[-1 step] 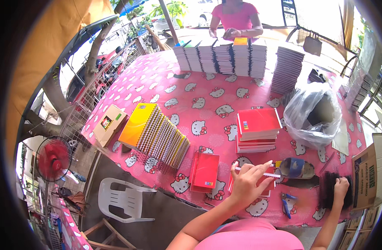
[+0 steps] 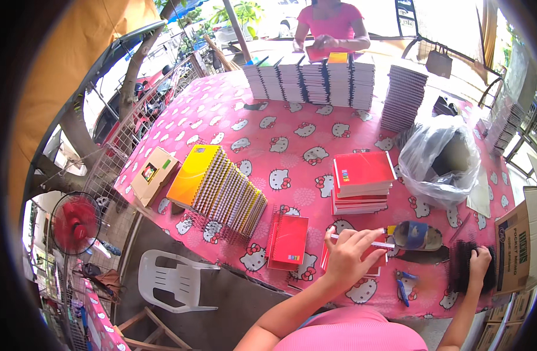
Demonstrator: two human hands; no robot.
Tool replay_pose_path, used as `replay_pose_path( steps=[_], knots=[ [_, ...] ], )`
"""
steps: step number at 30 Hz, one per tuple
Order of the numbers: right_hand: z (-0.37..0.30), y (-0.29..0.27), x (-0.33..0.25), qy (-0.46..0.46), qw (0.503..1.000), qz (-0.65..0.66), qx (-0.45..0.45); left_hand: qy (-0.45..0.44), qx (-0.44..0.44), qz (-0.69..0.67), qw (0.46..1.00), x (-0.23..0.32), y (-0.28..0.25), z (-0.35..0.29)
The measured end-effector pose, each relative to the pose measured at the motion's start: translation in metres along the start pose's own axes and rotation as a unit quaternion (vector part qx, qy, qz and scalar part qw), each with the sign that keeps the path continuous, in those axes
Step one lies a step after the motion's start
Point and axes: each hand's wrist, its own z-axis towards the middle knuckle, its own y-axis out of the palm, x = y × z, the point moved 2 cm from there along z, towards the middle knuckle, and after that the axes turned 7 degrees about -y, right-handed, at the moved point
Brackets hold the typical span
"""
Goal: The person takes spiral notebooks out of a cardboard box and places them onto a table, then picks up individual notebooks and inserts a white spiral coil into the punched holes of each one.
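Observation:
My left hand (image 2: 351, 253) is pinched around a thin notebook (image 2: 383, 244), seen nearly edge-on, so its pale page edge shows past my fingers. Below that hand lie red notebooks (image 2: 376, 271), partly covered by it. At the right side of the table my right hand (image 2: 481, 260) has its fingers closed at a pile of black spiral binding coils (image 2: 462, 270); whether a single coil is between the fingertips is too small to make out. Blue-handled pliers (image 2: 402, 291) lie between my two arms. A roundish object with a blue band (image 2: 419, 236) sits just beyond them.
Red notebooks stand in a tall stack (image 2: 365, 169) and a low one (image 2: 290, 241). Yellow spiral notebooks (image 2: 221, 184) lean at left. A plastic bag (image 2: 438, 158) and cardboard box (image 2: 514, 245) stand at right. Across the table, a person in pink (image 2: 331, 26) works behind notebook stacks (image 2: 309, 79).
The person across the table now has a red notebook tilted up in their hands, above the stacks. My own hands have hardly moved.

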Motion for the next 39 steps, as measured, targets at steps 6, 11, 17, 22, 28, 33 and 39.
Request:
replay_pose_path(
  steps=[6,11,17,22,28,33,39],
  knots=[
    [0.016,-0.04,-0.053,0.117,0.985,0.128,-0.012,0.001,0.01,-0.018,1.0,0.001,0.009,-0.004],
    [0.043,-0.095,-0.221,-0.124,0.92,0.37,-0.04,0.002,0.03,-0.015,0.999,-0.002,0.014,-0.003],
    [0.031,-0.096,-0.286,-0.135,0.841,0.5,-0.159,0.008,0.014,-0.04,0.999,0.008,0.005,0.001],
    [0.036,-0.099,-0.294,-0.116,0.85,0.5,-0.12,0.029,0.013,-0.045,0.999,0.008,0.007,0.0],
    [0.046,-0.092,-0.296,-0.147,0.825,0.523,-0.153,0.03,0.014,-0.055,0.998,0.007,0.007,-0.002],
    [0.055,-0.092,-0.297,-0.19,0.795,0.541,-0.197,0.025,0.02,-0.054,0.998,0.007,0.006,-0.004],
    [0.049,-0.1,-0.309,-0.171,0.842,0.467,-0.208,0.003,0.019,-0.047,0.999,0.0,0.01,-0.008]
  ],
)
